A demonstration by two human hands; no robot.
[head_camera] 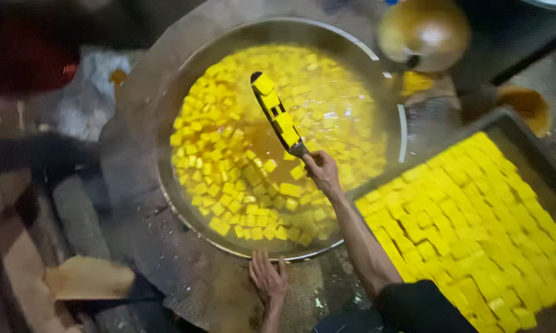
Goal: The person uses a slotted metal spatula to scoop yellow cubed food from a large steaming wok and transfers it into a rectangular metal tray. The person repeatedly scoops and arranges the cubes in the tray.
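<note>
Yellow cubes (241,185) are floating everywhere in the big round metal pan (185,68), packed thick along its left and lower sides in murky yellow liquid. Right hand (321,171) is reaching out over the middle of the pan, fingers closing tight around the handle end of a long flat slotted spatula (277,114), and that blade is carrying 3 or 4 yellow cubes in a row, angling up and away above the liquid. Left hand (267,277) is lying flat with fingers spread on the stained surround (136,228) just outside the pan's near rim, holding nothing. Off to the right, a dark tray (524,126) is sitting packed with neat rows of yellow blocks (475,222), just beside the pan. Beyond the pan, a round brown bowl (423,31) is sitting near the far rim.
</note>
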